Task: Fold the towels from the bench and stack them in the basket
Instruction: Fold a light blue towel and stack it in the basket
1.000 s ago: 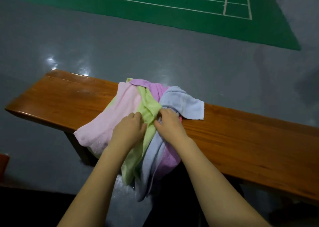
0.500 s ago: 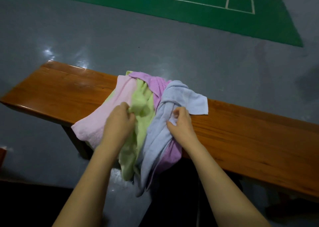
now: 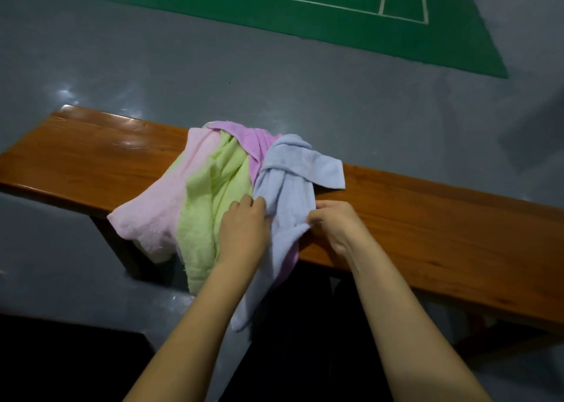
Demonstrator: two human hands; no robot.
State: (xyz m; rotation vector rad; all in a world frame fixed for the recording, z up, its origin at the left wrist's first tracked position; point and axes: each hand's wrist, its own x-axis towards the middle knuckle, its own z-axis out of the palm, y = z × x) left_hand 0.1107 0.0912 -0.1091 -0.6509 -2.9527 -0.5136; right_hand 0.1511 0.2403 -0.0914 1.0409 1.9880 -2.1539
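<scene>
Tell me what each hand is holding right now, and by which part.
Both hold the light blue towel: the right hand pinches its right edge, the left hand grips its left side beside the green towel.

Terry-cloth towels (image 3: 213,188), glossy wooden bench (image 3: 427,218)

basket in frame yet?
No. The head view shows only the bench, the towel pile with the blue towel gripped by both hands, and the floor; no basket appears.
</scene>
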